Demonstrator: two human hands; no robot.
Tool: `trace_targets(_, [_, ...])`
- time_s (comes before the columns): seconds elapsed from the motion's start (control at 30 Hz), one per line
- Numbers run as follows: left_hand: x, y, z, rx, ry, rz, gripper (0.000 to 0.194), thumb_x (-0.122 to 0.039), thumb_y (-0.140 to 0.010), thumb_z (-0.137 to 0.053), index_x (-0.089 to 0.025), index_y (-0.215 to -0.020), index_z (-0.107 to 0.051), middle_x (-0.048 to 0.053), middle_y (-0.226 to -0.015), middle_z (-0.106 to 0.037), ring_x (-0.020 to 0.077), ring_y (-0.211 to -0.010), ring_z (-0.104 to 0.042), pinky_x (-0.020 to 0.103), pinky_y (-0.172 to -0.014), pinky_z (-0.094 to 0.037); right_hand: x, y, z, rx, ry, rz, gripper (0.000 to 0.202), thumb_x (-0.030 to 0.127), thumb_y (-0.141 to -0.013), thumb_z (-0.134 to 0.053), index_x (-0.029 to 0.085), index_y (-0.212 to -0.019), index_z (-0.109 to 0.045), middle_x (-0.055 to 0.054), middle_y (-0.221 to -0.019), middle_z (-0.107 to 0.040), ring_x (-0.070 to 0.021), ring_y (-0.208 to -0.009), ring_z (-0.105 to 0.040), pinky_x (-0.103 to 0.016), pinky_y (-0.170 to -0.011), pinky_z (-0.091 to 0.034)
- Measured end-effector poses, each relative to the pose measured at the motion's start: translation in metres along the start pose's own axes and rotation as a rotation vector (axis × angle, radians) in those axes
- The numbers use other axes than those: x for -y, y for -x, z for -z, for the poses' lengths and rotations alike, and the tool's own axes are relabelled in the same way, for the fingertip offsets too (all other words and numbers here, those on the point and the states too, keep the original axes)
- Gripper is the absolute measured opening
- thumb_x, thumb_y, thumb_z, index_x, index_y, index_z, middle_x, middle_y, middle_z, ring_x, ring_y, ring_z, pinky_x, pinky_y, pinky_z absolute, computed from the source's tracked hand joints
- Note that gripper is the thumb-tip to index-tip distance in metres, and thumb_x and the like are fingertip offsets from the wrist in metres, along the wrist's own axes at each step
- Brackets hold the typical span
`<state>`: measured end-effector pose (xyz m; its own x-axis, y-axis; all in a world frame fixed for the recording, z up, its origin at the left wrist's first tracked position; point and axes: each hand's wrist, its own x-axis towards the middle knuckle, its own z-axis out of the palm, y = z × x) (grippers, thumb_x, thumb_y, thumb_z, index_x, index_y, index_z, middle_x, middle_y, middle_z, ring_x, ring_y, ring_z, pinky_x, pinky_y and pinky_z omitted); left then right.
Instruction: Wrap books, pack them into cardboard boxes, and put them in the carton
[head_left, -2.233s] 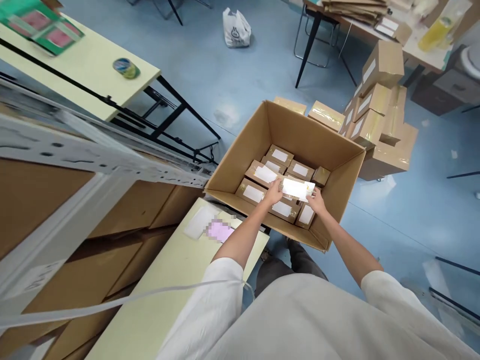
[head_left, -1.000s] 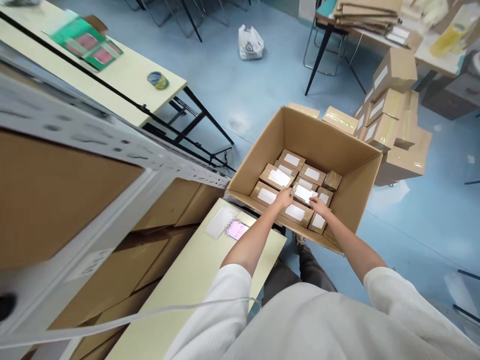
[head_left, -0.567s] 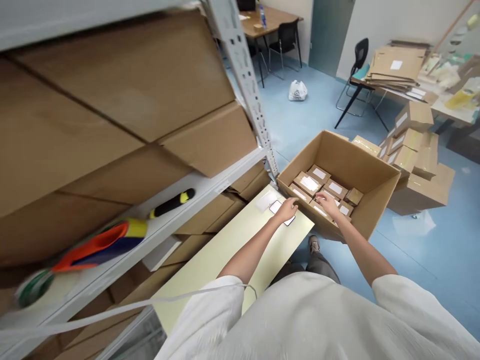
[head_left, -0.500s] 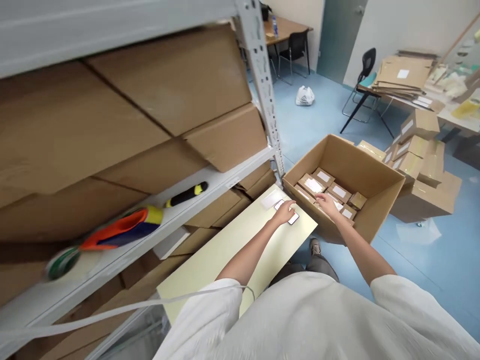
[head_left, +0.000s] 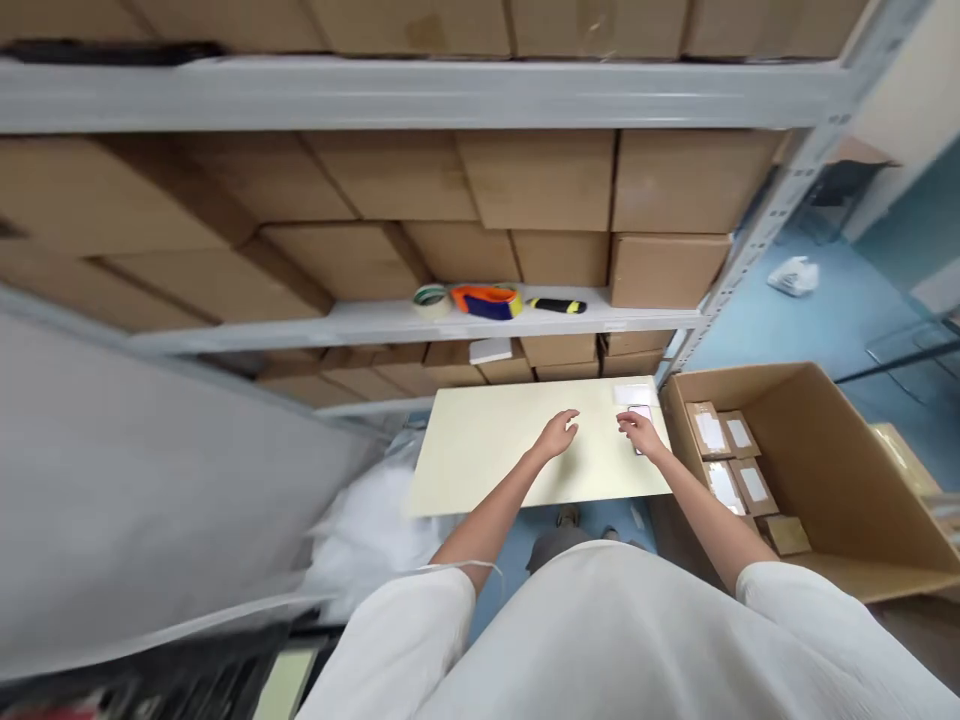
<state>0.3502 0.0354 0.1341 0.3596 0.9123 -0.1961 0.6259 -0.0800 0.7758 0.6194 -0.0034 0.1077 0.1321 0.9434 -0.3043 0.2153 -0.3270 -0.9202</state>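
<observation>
My left hand [head_left: 557, 435] hovers over the pale yellow board [head_left: 480, 440], fingers apart and holding nothing. My right hand [head_left: 640, 433] is over the board's right end, fingers loosely spread, with nothing seen in them. Partly covered by that hand, a phone-like flat thing [head_left: 642, 411] with a white face and dark rim lies on the board. Behind it sits a translucent white slip or bag [head_left: 631, 394]. Just right of the board stands a large open carton [head_left: 862, 450], with several small labelled boxes [head_left: 724, 485] inside at its left.
Grey metal shelving [head_left: 420, 100] full of cardboard boxes rises beyond the board. Its shelf holds a tape roll [head_left: 431, 300], an orange and blue tape dispenser [head_left: 487, 301] and a black-yellow utility knife [head_left: 556, 305]. A white plastic bag [head_left: 793, 276] lies on the blue floor.
The view has turned left toward the shelving. My left hand has left the phone-like thing and moved left over the board. My right hand has moved from the carton to that thing.
</observation>
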Motion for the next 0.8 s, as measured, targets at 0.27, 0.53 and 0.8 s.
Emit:
trace_targets(0.27, [0.060,0.134,0.022,-0.286,0.094,0.230,0.044,-0.019,-0.098,-0.057,-0.021,-0.139,-0.070,0.012,-0.146,-0.072,0.0258,-0.131,-0.070,0.044,-0.119,-0.054,0.016,0.011,-0.099,0.385,0.158,0.080,0.031,0.040,-0.081,-0.062,0.023,-0.102,-0.076,-0.007,-0.110,-0.079,-0.0237,-0.092,-0.076,-0.042,-0.088,-0.060])
trace_targets(0.53, [0.108,0.251,0.066,-0.560,0.159,0.356,0.044,-0.016,-0.096,-0.057,-0.020,-0.138,-0.071,0.011,-0.143,-0.073,0.0258,-0.129,-0.071,0.045,-0.117,-0.055,0.057,0.050,-0.236,0.633,0.240,0.220,0.030,0.042,-0.079,-0.065,0.023,-0.100,-0.075,-0.007,-0.107,-0.079,-0.0241,-0.090,-0.076,-0.042,-0.087,-0.061])
trace_targets(0.8, [0.168,0.386,0.127,-0.792,0.173,0.389,0.044,-0.014,-0.097,-0.058,-0.020,-0.138,-0.072,0.010,-0.144,-0.073,0.0267,-0.134,-0.068,0.044,-0.118,-0.055,0.090,0.122,-0.401,0.845,0.278,0.353,0.032,0.042,-0.079,-0.064,0.022,-0.100,-0.075,-0.008,-0.107,-0.079,-0.0242,-0.092,-0.075,-0.041,-0.087,-0.060])
